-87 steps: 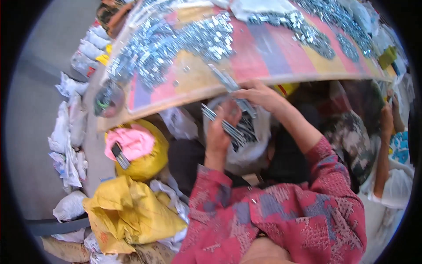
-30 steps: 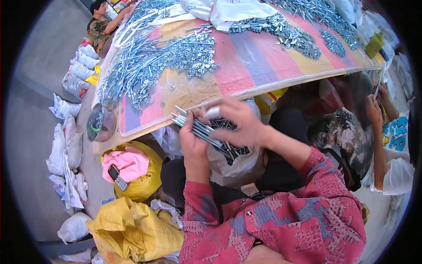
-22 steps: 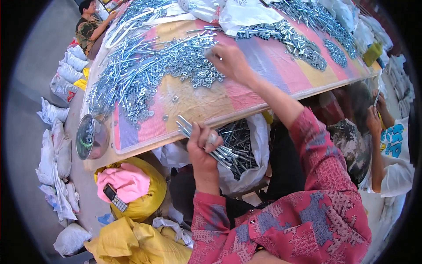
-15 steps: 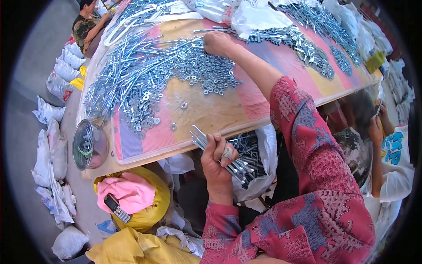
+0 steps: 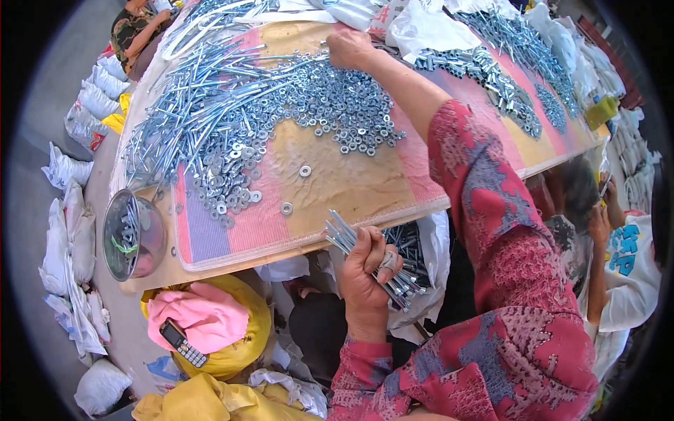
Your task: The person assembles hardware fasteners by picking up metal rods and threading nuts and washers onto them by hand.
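At the far left, white filled sacks (image 5: 67,231) line the floor, out of the way of the work, and a round metal bowl (image 5: 132,235) holding a few bolts sits on the near left corner of the bench (image 5: 351,189), seemingly within reach as a side container. Below it a yellow bag (image 5: 246,330) carries a pink cloth (image 5: 203,316) with a mobile phone (image 5: 181,342) laid on top, likely kept there to stay clear of the hardware. On the striped mat covering the bench, a heap of long bolts (image 5: 203,105) lies spread next to a wide scatter of washers and nuts (image 5: 330,105), the two kinds side by side so either can be picked from one spot. The left hand (image 5: 368,270), held just below the bench edge, has its fingers wrapped tight around a bundle of bolts (image 5: 372,256), heads fanning out at both ends, above a white bag (image 5: 421,259) that already holds more bolts. The right hand (image 5: 349,48) stretches across to the far edge of the washer pile, fingers curled down onto the pieces; whether they pinch anything I cannot tell. Farther right, more piles of hardware (image 5: 512,63) cover the mat, and another person in a white shirt (image 5: 632,274) sits beside the bench.
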Demonstrator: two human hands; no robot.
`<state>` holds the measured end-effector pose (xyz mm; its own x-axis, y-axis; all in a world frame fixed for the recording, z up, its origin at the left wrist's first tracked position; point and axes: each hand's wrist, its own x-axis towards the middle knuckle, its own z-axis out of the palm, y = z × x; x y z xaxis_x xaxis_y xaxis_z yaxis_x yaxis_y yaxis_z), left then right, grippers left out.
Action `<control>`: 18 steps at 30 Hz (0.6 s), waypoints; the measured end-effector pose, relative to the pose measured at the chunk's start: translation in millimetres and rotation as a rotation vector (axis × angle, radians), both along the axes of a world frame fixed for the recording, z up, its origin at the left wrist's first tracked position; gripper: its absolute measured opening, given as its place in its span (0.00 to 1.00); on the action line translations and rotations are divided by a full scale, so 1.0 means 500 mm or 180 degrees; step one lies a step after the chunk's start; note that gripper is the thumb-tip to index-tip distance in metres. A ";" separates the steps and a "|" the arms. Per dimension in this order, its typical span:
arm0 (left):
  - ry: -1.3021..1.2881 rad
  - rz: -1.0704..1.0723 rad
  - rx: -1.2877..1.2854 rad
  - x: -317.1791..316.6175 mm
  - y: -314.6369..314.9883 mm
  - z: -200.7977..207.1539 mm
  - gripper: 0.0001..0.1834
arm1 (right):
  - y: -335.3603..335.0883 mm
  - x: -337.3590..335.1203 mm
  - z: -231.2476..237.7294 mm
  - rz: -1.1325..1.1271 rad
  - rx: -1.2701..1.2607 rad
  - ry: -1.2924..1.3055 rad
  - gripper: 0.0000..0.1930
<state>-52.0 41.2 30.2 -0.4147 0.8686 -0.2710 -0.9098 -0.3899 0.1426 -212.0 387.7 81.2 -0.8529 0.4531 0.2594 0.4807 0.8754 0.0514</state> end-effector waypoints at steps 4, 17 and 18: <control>-0.0036 -0.0117 -0.0106 0.001 -0.001 -0.003 0.14 | 0.006 -0.028 -0.009 -0.0012 -0.0223 -0.0615 0.17; -0.0194 -0.0227 -0.0264 0.008 0.010 -0.027 0.14 | 0.101 -0.098 -0.052 -0.0573 0.0047 -0.0114 0.17; -0.0223 -0.0256 -0.0168 0.005 0.006 -0.024 0.14 | 0.105 -0.109 -0.048 -0.0602 -0.0028 -0.0249 0.16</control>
<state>-49.4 44.1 18.4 -0.3226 0.8821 -0.3433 -0.9463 -0.3088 0.0958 -266.5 440.1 57.4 -0.7697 0.6091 0.1911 0.6315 0.7704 0.0878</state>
